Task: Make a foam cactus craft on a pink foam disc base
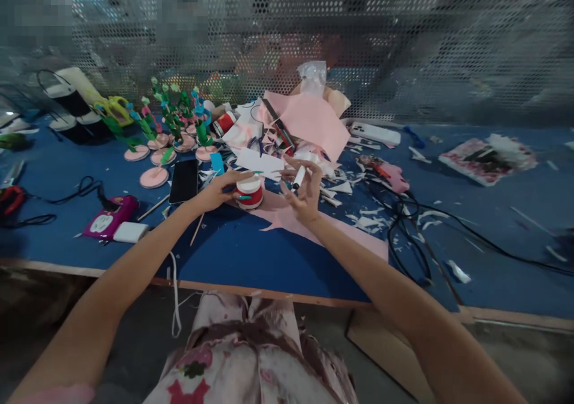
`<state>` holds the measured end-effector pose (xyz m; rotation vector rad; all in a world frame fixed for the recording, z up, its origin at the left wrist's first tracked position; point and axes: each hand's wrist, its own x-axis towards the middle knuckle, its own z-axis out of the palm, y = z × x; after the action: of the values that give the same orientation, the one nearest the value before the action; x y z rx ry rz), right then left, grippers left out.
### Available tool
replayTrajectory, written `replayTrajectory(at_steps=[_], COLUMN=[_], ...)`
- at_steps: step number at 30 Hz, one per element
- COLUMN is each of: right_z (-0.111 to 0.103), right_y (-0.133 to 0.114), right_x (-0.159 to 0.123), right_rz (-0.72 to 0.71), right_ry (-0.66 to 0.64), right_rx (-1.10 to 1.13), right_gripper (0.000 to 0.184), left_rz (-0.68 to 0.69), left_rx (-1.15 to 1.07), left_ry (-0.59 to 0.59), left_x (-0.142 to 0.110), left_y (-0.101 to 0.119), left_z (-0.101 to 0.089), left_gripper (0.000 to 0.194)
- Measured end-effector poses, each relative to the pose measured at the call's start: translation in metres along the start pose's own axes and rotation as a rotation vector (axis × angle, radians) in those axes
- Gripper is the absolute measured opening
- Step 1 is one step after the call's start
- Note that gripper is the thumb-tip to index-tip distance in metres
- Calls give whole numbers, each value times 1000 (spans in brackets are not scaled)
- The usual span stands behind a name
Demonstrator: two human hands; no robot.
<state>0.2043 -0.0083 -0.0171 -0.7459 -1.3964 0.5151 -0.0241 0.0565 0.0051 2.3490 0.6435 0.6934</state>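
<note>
My left hand (219, 192) is closed around a small red tub with a white top (250, 196), its fingers on the near and far sides. The tub stands upright at the edge of a pink sheet (354, 239). To the right of it, my right hand (308, 196) is raised and closed on a short white tube (298, 177), which is tilted; its exact kind is too small to make out. Just behind both hands lies a white card (260, 162). A black phone (183, 180) rests left of my left hand.
Several green plant figures on pink discs (153, 177) stand at the back left. Scraps, a large pink sheet (314, 120) and a white phone (375, 133) lie behind. A purple pouch (111, 217) is at left, black cables (412, 245) at right. Perforated mesh (269, 27) rises behind.
</note>
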Motion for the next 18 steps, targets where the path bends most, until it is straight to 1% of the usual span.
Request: replayTrajectory(at_steps=[3, 7, 9, 10, 13, 14, 16, 18], right_z=[-1, -5, -10, -12, -16, -16, -17, -18], right_y=[-9, -11, -8, -6, -3, -3, -4, -7], right_x=[0, 3, 5, 5, 7, 9, 11, 13], right_rz=[6, 48, 83, 112, 218, 248, 273, 261], right_ry=[31, 175, 229, 246, 325, 350, 373, 346], right_rx=[-69, -106, -126, -120, -33, -9, 36, 90], right_gripper=[51, 31, 21, 23, 43, 46, 45, 39], left_rz=[18, 17, 29, 43, 96, 102, 103, 106], left_rx=[74, 114, 124, 122, 114, 115, 120, 117], left_ry=[18, 10, 37, 59, 120, 131, 130, 114], left_x=[0, 1, 2, 2, 3, 2, 2, 2], left_y=[2, 4, 4, 4, 3, 3, 2, 1], left_z=[-2, -4, -3, -2, 2, 4, 5, 4], left_gripper=[49, 57, 62, 62, 58, 57, 57, 59])
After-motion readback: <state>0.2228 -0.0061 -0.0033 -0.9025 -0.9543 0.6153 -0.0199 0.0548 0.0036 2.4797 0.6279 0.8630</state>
